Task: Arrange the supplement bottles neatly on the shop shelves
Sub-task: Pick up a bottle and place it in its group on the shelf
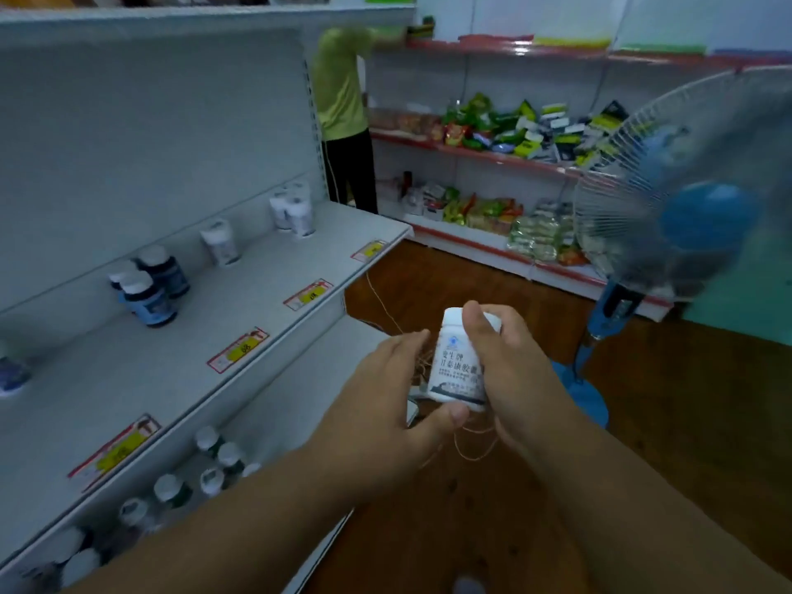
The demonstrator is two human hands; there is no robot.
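Note:
I hold a white supplement bottle (455,362) with dark printed text upright in front of me, over the brown floor. My right hand (516,370) grips its side, thumb up by the white cap. My left hand (385,400) pinches it from the other side, thumb under its base. On the grey shelf (180,370) to my left stand dark blue bottles (150,289), one white bottle (220,242) and a small group of white bottles (295,207). Several white-capped bottles (214,465) crowd the lower shelf (300,405).
A blue standing fan (668,220) is close on my right. A person in a green shirt (343,100) stands at the far end of the aisle. Red-edged shelves (493,154) with snack packets line the back wall. A thin cord trails on the floor.

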